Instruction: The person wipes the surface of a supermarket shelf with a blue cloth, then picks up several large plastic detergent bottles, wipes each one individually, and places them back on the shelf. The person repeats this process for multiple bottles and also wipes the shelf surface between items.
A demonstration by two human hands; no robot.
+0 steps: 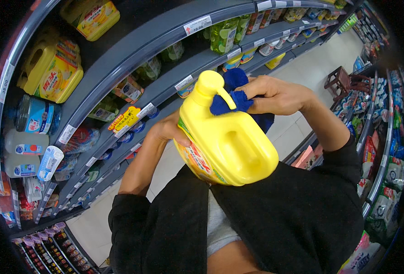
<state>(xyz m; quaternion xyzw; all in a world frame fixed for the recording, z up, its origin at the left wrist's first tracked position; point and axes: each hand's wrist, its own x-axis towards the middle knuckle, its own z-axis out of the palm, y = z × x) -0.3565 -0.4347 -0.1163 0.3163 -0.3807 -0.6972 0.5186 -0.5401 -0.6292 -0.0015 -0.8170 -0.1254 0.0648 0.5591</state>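
Note:
A large yellow plastic jug (229, 147) with a pump top and a moulded handle recess hangs tilted before my chest. My left hand (172, 128) grips its labelled side, thumb lying on the label; the other fingers are hidden behind the jug. Pinched in my right hand (277, 96) is a dark blue cloth (235, 79), bunched behind the pump spout (226, 98) and against the jug's neck. Part of the cloth hangs below my right fingers.
Shelves (133, 58) curve along the left, holding similar yellow jugs (56, 75), green bottles (224, 36) and a blue-labelled bottle (37, 114). Packaged goods (386, 205) fill shelving at the right. A brown wooden stool (338, 82) stands on the tiled floor (311, 61).

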